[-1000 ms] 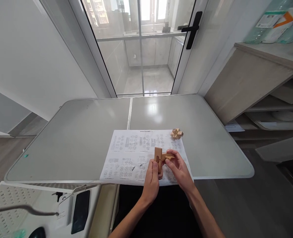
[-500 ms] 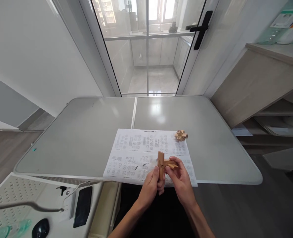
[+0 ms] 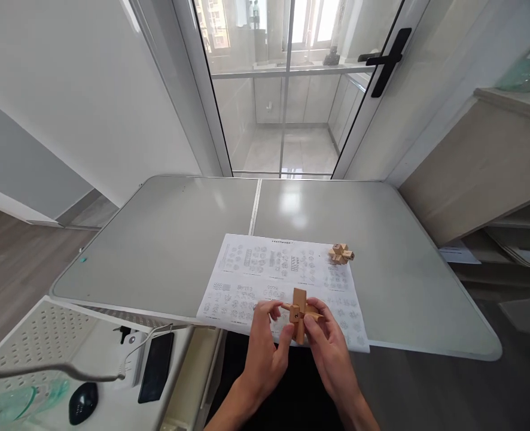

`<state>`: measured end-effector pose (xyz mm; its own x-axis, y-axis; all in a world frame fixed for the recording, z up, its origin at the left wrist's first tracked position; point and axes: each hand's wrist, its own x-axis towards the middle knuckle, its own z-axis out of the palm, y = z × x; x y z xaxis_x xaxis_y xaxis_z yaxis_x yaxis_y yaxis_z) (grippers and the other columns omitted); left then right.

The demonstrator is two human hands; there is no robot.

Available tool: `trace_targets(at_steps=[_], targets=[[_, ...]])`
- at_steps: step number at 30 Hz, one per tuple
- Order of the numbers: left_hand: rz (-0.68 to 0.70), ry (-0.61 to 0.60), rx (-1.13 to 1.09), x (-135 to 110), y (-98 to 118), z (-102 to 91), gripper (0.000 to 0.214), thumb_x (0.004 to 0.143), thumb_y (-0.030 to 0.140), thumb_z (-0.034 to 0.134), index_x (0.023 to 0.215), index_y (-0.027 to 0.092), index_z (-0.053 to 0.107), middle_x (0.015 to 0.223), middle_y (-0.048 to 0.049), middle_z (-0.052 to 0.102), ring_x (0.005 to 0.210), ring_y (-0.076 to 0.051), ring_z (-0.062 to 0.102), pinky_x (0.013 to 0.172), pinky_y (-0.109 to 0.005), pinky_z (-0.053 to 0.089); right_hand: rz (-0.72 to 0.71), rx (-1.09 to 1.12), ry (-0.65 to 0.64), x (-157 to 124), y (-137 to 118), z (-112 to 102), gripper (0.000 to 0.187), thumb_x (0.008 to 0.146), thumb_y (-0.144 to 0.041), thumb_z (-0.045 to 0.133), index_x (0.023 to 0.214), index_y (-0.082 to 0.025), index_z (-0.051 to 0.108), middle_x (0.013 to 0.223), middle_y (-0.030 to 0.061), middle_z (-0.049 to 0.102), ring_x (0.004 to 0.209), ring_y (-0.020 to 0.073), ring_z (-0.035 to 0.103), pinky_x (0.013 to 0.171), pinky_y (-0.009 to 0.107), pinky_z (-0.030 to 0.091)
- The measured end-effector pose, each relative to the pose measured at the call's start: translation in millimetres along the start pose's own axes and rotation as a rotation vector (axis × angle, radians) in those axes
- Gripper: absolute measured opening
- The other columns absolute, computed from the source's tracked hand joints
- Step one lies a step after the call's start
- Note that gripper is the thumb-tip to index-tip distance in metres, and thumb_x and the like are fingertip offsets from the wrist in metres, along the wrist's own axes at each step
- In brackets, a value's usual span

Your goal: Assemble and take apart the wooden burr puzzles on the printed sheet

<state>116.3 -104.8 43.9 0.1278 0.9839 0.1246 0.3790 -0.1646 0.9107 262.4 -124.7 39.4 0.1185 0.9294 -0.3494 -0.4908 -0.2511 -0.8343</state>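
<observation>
A partly joined wooden burr puzzle [image 3: 299, 296] is held over the near part of a printed sheet [image 3: 247, 275]. One upright bar crosses other bars, and a block end marked "2" faces me. My right hand [image 3: 330, 341] pinches the puzzle's right side between thumb and fingers. On the left, my left hand [image 3: 265, 350] is open, thumb and index finger apart, their tips at the puzzle's left side; whether they touch it I cannot tell. Another wooden puzzle [image 3: 341, 254], star-shaped, sits on the sheet's far right corner.
The grey folding table [image 3: 193, 227] has a seam down its middle. Left of me, a low white surface holds a phone [image 3: 156, 367], a black mouse [image 3: 84, 403], a cable and a green clear bottle [image 3: 9, 406]. A wooden shelf [image 3: 448, 173] stands right; a glass door is ahead.
My left hand has let go of the upright bar and its fingers have spread. The puzzle has turned, showing the block end marked "2". The view has shifted slightly left.
</observation>
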Motion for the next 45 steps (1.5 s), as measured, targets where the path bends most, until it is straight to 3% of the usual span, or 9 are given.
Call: trace_targets(at_steps=[4,9,13,19,22,25,31,38,45], targets=[[0.149,-0.081,0.104,1.6,-0.6,-7.0,0.047,0.101,0.038,0.061,0.146,0.028,0.051,0.147,-0.0158,0.05,0.138,-0.033,0.047,0.115,-0.056,0.042,0.073,0.126,-0.077,0.0,-0.8,0.6,0.051,0.089,-0.056,0.079,0.129,-0.03,0.063,0.124,0.0088,0.071,0.112,0.0296,0.069,0.092,0.044,0.059],[0.173,-0.324,0.004,7.8,3.1,-11.8,0.053,0.102,0.035,0.06,0.152,0.026,0.047,0.153,-0.0167,0.051,0.14,-0.032,0.051,0.117,-0.053,0.045,0.132,0.226,-0.094,3.1,9.2,-4.0,0.042,0.088,-0.057,0.079,0.12,-0.031,0.071,0.116,0.0059,0.071,0.11,0.026,0.066,0.094,0.04,0.059],[0.152,-0.39,-0.002,7.1,3.7,-21.1,0.061,0.099,0.034,0.066,0.155,0.025,0.042,0.152,-0.0161,0.056,0.139,-0.032,0.055,0.117,-0.052,0.047,0.181,0.256,-0.105,3.4,13.2,-10.3,0.039,0.084,-0.053,0.084,0.114,-0.03,0.075,0.11,0.0056,0.072,0.103,0.0256,0.067,0.091,0.041,0.06],[0.173,-0.369,0.086,7.9,3.4,-38.2,0.051,0.104,0.022,0.055,0.154,0.027,0.044,0.15,-0.0113,0.062,0.136,-0.026,0.061,0.114,-0.046,0.052,0.219,0.267,-0.097,0.1,13.5,-8.2,0.054,0.073,-0.055,0.09,0.119,-0.032,0.074,0.124,0.0073,0.072,0.117,0.0303,0.065,0.101,0.048,0.056],[0.259,-0.329,0.163,10.5,5.2,-45.0,0.037,0.106,0.021,0.053,0.142,0.029,0.057,0.143,-0.0066,0.068,0.131,-0.023,0.066,0.11,-0.041,0.054,0.207,0.264,-0.108,-2.0,11.6,-2.5,0.049,0.07,-0.054,0.092,0.109,-0.031,0.074,0.119,0.0074,0.073,0.111,0.0306,0.066,0.097,0.049,0.057],[0.314,-0.246,0.233,10.4,6.1,-50.5,0.028,0.107,0.02,0.051,0.13,0.03,0.065,0.136,-0.0033,0.073,0.124,-0.021,0.07,0.105,-0.036,0.056,0.17,0.204,-0.184,-5.2,3.5,6.4,0.053,0.069,-0.049,0.095,0.113,-0.03,0.072,0.115,0.0072,0.071,0.102,0.0278,0.065,0.089,0.044,0.057],[0.243,-0.103,0.28,7.1,-1.9,-56.0,0.024,0.107,0.024,0.053,0.125,0.028,0.069,0.113,-0.0047,0.082,0.093,-0.02,0.08,0.08,-0.027,0.06,0.148,-0.125,-0.236,-8.9,-10.3,25.4,0.046,0.092,-0.049,0.077,0.132,-0.033,0.06,0.104,0.0028,0.065,0.065,0.0137,0.05,0.064,0.03,0.048],[0.275,-0.027,0.298,6.8,-4.2,-57.8,0.021,0.106,0.022,0.056,0.121,0.027,0.069,0.108,-0.0026,0.082,0.083,-0.018,0.08,0.073,-0.024,0.057,0.051,-0.327,-0.22,-4.4,-5.1,25.5,0.042,0.097,-0.065,0.063,0.092,-0.024,0.061,0.072,-0.0009,0.056,0.066,0.0165,0.05,0.065,0.031,0.044],[0.165,-0.022,0.28,1.9,-5.7,-50.0,0.021,0.108,0.027,0.048,0.121,0.025,0.065,0.092,-0.0032,0.082,0.067,-0.018,0.076,0.064,-0.026,0.056,0.098,-0.365,-0.308,-8.0,-4.9,22.8,0.048,0.104,-0.067,0.05,0.084,-0.024,0.059,0.063,-0.0036,0.05,0.059,0.0152,0.045,0.064,0.031,0.043]])
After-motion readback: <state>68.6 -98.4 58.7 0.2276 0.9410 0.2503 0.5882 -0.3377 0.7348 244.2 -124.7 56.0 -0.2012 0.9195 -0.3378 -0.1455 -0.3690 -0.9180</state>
